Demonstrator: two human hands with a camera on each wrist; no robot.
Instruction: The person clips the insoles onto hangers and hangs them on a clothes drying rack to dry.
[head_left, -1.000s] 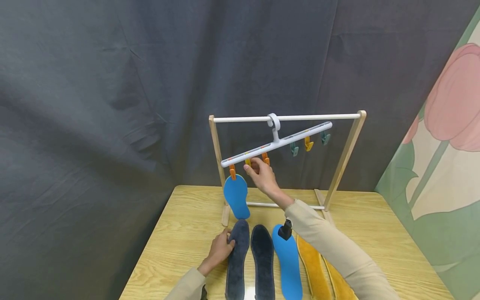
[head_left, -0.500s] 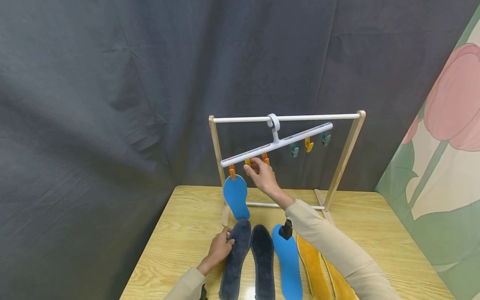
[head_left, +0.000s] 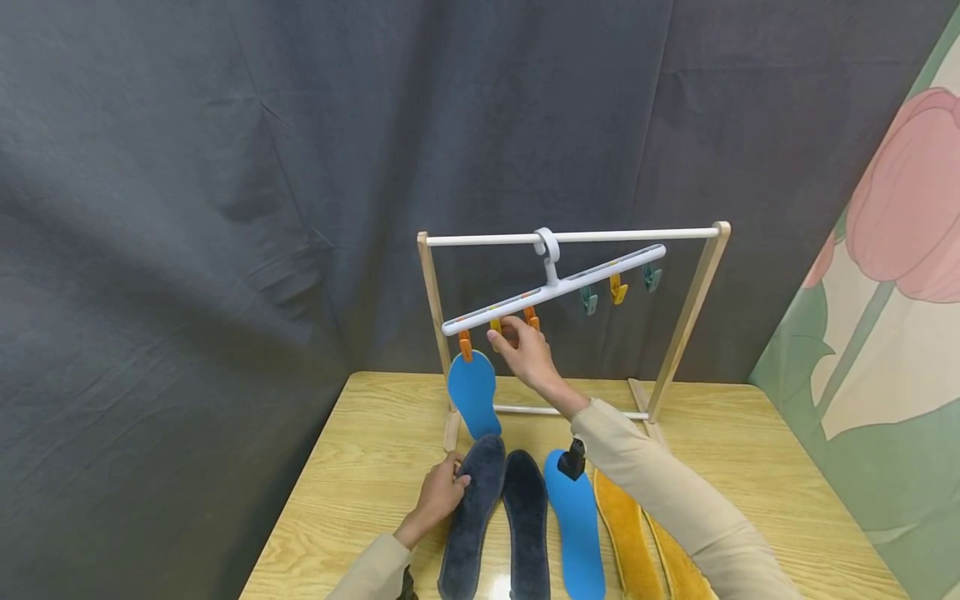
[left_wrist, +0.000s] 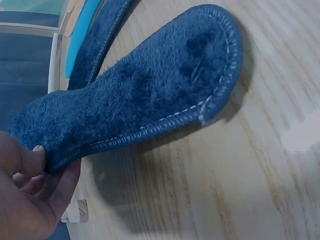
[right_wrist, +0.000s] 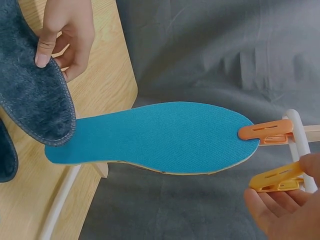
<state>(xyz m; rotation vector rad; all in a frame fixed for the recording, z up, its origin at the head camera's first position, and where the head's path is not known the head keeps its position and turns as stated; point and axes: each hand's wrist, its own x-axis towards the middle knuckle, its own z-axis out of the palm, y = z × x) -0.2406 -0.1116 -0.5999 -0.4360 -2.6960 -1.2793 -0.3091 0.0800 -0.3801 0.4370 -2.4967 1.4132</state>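
My left hand (head_left: 441,492) pinches the side edge of a dark blue fuzzy insole (head_left: 471,525) near its wide end. Thumb lies on the fuzzy face, fingers beneath; that end is raised off the table in the left wrist view. With my right hand (head_left: 527,354) I grip a yellow clip (right_wrist: 277,176) on the white hanger (head_left: 510,309). The clip's jaws hold nothing that I can see. Beside it an orange clip (right_wrist: 265,130) holds a bright blue insole (right_wrist: 160,137), which hangs down. In the right wrist view, the dark insole's tip overlaps the blue one's lower end.
The hanger tilts down leftward from the rack's white rod (head_left: 630,235). Another orange clip (head_left: 532,317) and several right-side clips hang bare. On the wooden table (head_left: 360,467) lie a second dark insole (head_left: 527,525), a blue insole (head_left: 576,533) and two mustard insoles (head_left: 626,537).
The dark insole in my left hand has turned: its near end swung left and its far end rose slightly, to the right. My right hand stays at the yellow clip.
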